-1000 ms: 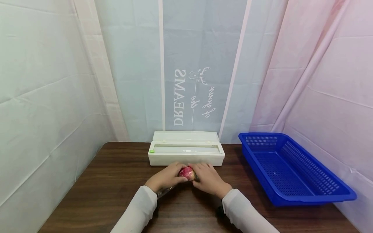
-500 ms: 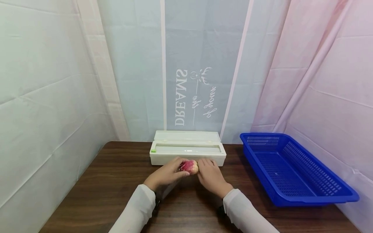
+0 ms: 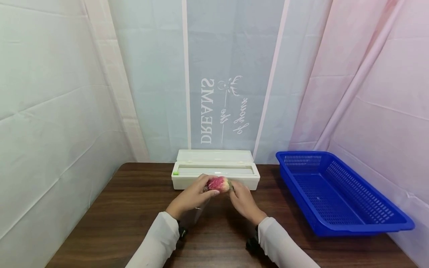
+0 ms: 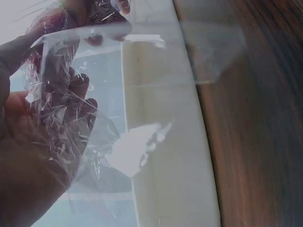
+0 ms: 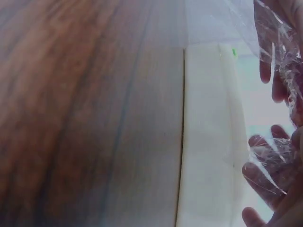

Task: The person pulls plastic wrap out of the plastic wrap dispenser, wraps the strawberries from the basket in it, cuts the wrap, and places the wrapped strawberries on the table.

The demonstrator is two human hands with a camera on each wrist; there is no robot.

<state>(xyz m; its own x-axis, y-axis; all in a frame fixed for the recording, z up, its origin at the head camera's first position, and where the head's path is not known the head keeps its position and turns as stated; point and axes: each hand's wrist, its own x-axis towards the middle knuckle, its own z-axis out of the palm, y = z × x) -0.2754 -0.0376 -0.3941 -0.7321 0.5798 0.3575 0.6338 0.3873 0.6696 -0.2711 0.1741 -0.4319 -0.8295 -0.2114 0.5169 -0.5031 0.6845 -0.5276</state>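
Observation:
A red-and-yellow fruit wrapped in clear plastic wrap is held above the table between both hands. My left hand grips its left side, thumb in front and fingers behind. On the other end, my right hand holds the wrap gathered there; in the right wrist view its curled fingers have crinkled wrap between them. A loose sheet of wrap hangs under the left hand. Behind the hands stands a long white wrap dispenser box, its lid raised at the back.
A blue plastic basket with perforated sides stands on the right of the dark wooden table. The dispenser box sits near the back edge, with a small green tab at its left end. Fabric curtains enclose the back and sides.
Both hands have lifted the wrapped fruit up and away from the body, toward the box. The fruit has turned, showing more of its yellow end, and the right hand has shifted onto its right end.

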